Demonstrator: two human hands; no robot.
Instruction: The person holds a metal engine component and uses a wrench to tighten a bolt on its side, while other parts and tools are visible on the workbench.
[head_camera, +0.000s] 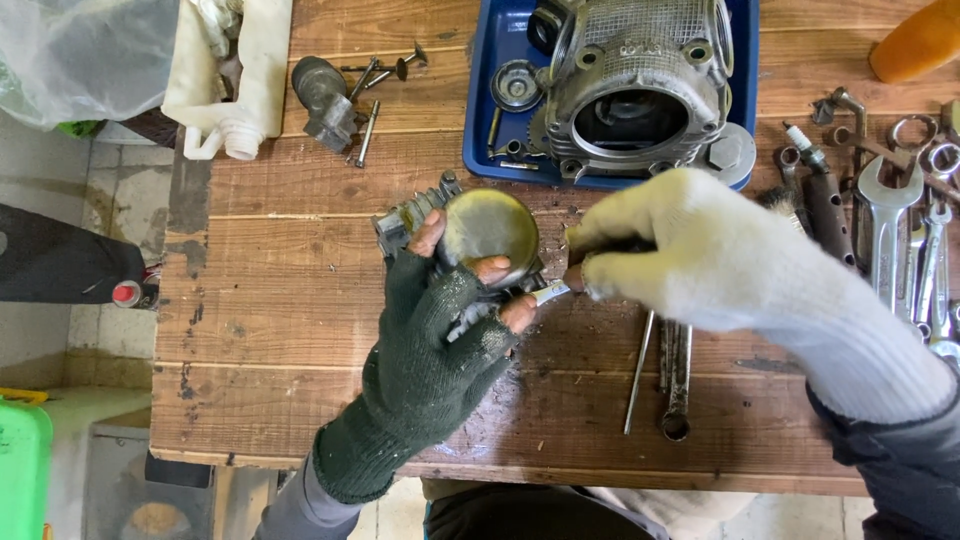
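Observation:
My left hand (437, 330), in a dark green fingerless glove, grips a small metal carburetor (485, 235) with a round brassy bowl facing up, held over the wooden workbench (300, 330). My right hand (680, 250), in a white knit glove, is closed around a screwdriver (556, 290) whose metal tip meets the carburetor's side near my left thumb. Most of the tool's handle is hidden inside the glove.
A blue tray (485, 110) at the back holds a grey engine cylinder head (635, 85). Several wrenches (900, 240) lie at the right, a spark plug (805, 148) beside them. Rods and a spanner (678, 385) lie below my right hand. Bolts and a metal fitting (325, 100) sit back left.

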